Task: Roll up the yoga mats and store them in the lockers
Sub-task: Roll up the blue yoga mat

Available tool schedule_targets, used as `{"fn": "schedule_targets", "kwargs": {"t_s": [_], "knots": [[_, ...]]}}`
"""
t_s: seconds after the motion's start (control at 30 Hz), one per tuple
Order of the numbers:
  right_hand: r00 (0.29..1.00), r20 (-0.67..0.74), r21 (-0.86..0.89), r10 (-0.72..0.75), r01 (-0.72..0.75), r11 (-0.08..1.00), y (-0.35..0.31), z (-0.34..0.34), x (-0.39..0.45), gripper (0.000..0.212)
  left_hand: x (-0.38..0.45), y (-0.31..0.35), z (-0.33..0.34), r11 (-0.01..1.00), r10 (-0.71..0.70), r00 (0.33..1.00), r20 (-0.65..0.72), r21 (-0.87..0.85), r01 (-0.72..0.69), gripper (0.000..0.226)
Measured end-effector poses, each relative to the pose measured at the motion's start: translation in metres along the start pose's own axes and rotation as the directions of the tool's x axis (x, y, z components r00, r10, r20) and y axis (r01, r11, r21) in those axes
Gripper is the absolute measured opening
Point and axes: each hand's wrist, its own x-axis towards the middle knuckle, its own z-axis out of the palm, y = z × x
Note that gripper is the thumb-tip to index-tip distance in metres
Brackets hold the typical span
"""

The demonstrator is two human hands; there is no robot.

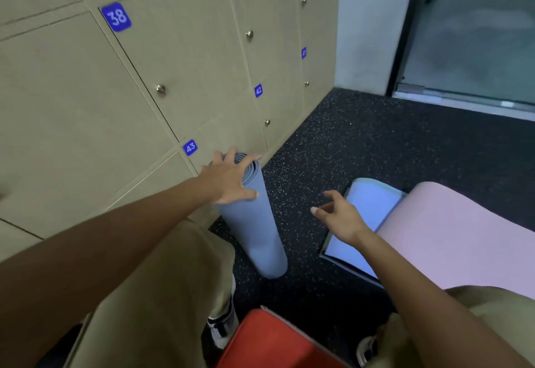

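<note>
A rolled blue-grey yoga mat stands upright on the dark speckled floor, close to the beige lockers. My left hand grips its top end, fingers over the rim and thumb on its side. My right hand hovers to the right of the roll with relaxed fingers, holding nothing. A light blue mat lies flat on the floor under that hand. Over part of it lies a pink mat. A red mat shows at the bottom between my feet.
The locker doors are closed, numbered 38, 39, 41, 42 and 43, each with a small metal knob. A glass door with a dark frame stands at the far right. My legs and shoes fill the lower frame.
</note>
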Motion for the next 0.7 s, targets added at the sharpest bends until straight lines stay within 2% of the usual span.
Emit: {"fn": "schedule_targets", "kwargs": {"t_s": [0.1,0.2,0.37,0.53,0.7], "knots": [[0.999,0.037,-0.051,-0.009,0.010,0.999,-0.003,0.004,0.001,0.063,-0.001,-0.015,-0.006,0.999,-0.039,0.999,-0.027,-0.021,0.038,0.085],[0.998,0.051,-0.093,-0.026,0.031,0.995,-0.005,0.009,0.002,0.062,-0.003,-0.035,-0.020,0.995,-0.081,0.995,-0.054,-0.065,0.077,0.083],[0.994,0.101,-0.135,-0.051,0.064,0.989,-0.002,0.017,0.002,0.060,-0.020,-0.082,-0.064,0.989,-0.121,0.986,-0.117,-0.099,0.110,0.070],[0.988,0.126,-0.155,-0.089,0.108,0.982,-0.004,0.022,0.010,0.059,-0.066,-0.136,-0.087,0.970,-0.234,0.950,-0.208,-0.117,0.213,0.070],[0.977,0.181,-0.190,-0.113,0.148,0.971,-0.014,0.033,0.016,0.058,-0.127,-0.172,-0.079,0.948,-0.312,0.928,-0.202,-0.129,0.291,0.068]]}}
